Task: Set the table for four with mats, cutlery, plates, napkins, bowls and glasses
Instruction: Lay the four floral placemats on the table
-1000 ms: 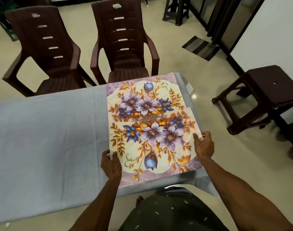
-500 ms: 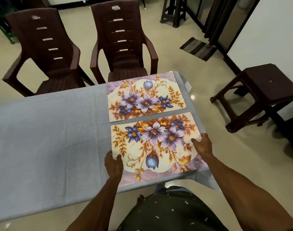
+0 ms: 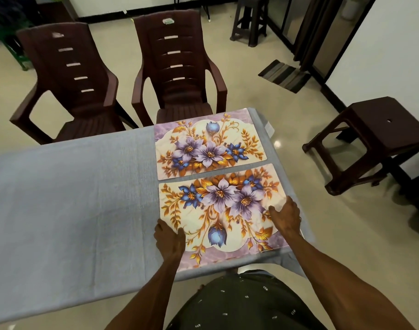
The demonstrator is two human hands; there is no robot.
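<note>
Grey-blue cloth covers the counter (image 3: 67,198), and two floral mats lie flat at its right end, one beyond the other with a narrow strip of cloth showing between them. The far mat (image 3: 210,146) sits at the counter's far right corner, in front of the right-hand brown plastic chair (image 3: 177,67). The near mat (image 3: 218,210) lies along the near edge, just in front of the person. The left hand (image 3: 169,239) rests on the near mat's left edge, fingers relaxed and laid flat, pinching nothing. The right hand (image 3: 285,216) lies on the mat's right edge, fingers spread and pressing down on its surface. A second brown chair (image 3: 67,75) stands to the left of the first, beyond the counter. A dark stool (image 3: 380,139) stands on the floor well to the right.
</note>
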